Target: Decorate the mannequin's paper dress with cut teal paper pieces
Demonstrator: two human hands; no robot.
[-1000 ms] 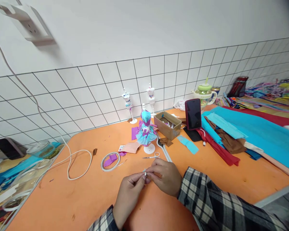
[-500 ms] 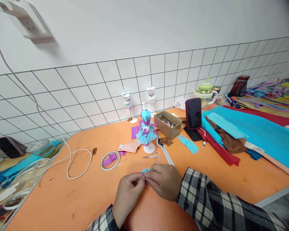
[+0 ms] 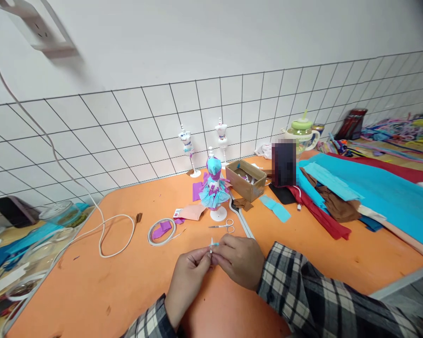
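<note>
At the near middle of the table my left hand and my right hand meet, thumbs and fingertips pinched together. Between them is a small light-blue paper piece, mostly covered by the fingers. A thin white strip sticks up from the same spot. Just beyond the fingertips lie small scissors, apart from both hands. Farther back stands a mini dress form wearing a blue and purple paper dress. A tape roll circles purple scraps to the left.
Two white dress forms stand by the tiled wall. A cardboard box sits right of the dressed one. Blue paper sheets and red paper cover the right side. A white cable loops across the left.
The white strip now stands up above my fingertips, and less of the blue paper shows. Both hands have barely shifted and stay together.
</note>
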